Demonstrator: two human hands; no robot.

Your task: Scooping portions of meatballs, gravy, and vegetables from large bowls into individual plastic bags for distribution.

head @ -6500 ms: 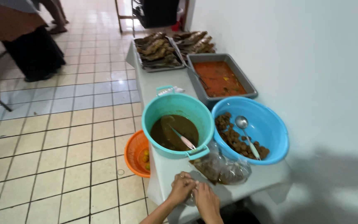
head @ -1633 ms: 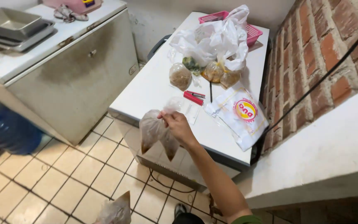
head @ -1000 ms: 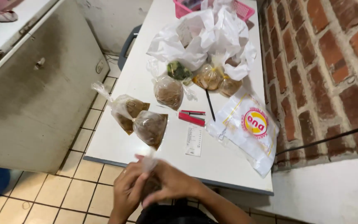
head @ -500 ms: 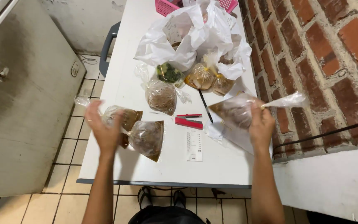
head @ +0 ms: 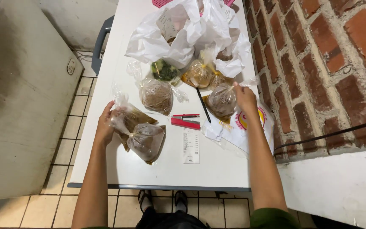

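On the white desk point(head: 119, 169), head view, both of your hands are at the bagged food. Your left hand point(head: 105, 127) cups the outer side of a clear bag of brown sauce point(head: 128, 118); the fingers point(head: 110, 111) curl around its upper part, closed on the plastic. Touching it, on the side toward your body, lies a second filled bag point(head: 145, 140), knotted at the neck.

Your right hand point(head: 245, 98) rests on a round bag of brown food point(head: 222, 100) just to the left of its fingers. It grips the twisted neck, with the loose tail of plastic poking out past the knuckles. Under that bag lies a flat white printed wrapper point(head: 250, 127).

Between your hands: a red stapler point(head: 186, 121), a black pen point(head: 203, 105), a paper receipt point(head: 191, 146). Beyond the fingers sit another brown bag point(head: 156, 96), a green-filled bag point(head: 164, 71), an amber bag point(head: 197, 74), and crumpled white carrier bags point(head: 183, 29). A brick wall point(head: 318, 63) stands to the right.

Handling, as a judgement: these bags look soft, sagging, fairly heavy for thin film, probably slick. Take them at the knotted neck, not the belly; squeezing the belly could burst or leak them.
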